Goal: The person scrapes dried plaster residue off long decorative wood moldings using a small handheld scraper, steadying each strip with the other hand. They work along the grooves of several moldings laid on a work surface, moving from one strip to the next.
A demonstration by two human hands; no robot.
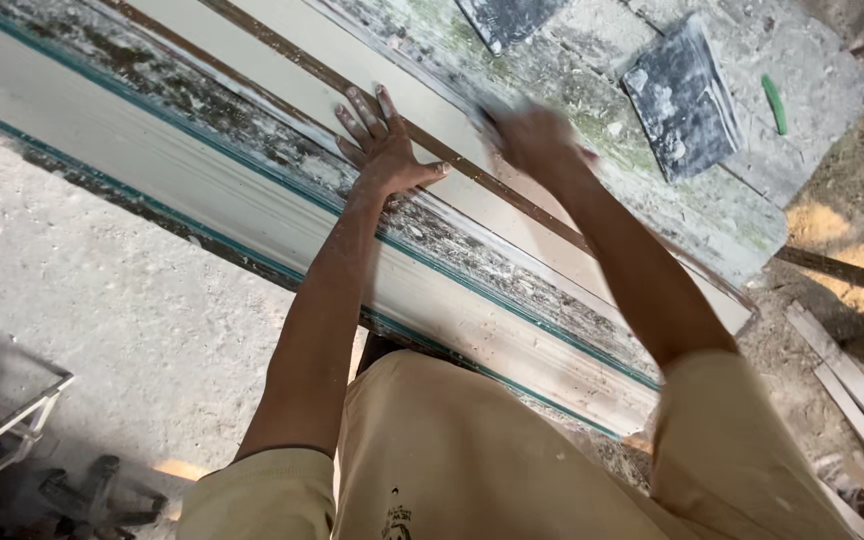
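Your left hand [384, 145] lies flat, fingers spread, on the long cream board [252, 190], which runs lengthwise from upper left to lower right. Your right hand [532, 140] is blurred just beside it on the same board; its grip I cannot tell. Dark sanding sheets [682, 100] lie beyond, on concrete.

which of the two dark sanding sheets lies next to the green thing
The full dark sanding sheet at the upper right lies beside the small green object. The other sheet is cut off by the top edge, farther from it.
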